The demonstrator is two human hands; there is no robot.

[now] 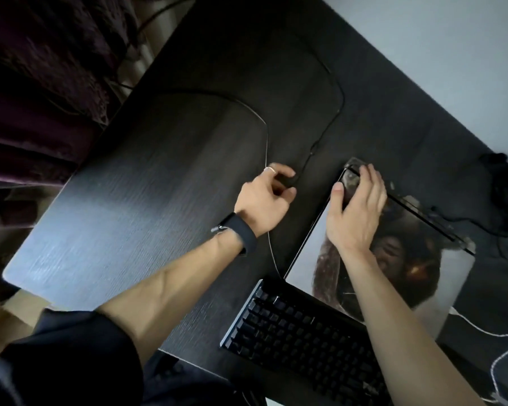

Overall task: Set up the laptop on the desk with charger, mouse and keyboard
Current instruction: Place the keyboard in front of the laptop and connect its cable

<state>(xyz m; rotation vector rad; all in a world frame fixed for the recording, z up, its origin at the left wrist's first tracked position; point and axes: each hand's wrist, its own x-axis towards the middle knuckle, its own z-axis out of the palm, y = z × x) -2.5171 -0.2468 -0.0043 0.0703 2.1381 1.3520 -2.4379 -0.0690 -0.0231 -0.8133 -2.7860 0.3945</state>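
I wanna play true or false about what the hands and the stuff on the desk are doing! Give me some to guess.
1. The left hand pinches the end of a black cable. True.
2. The right hand rests on the keyboard. False: it presses on a corner of the closed laptop.
3. The laptop is open. False: its lid is shut, with a picture on it.
4. The keyboard is black. True.
5. A dark band is on the left wrist. True.
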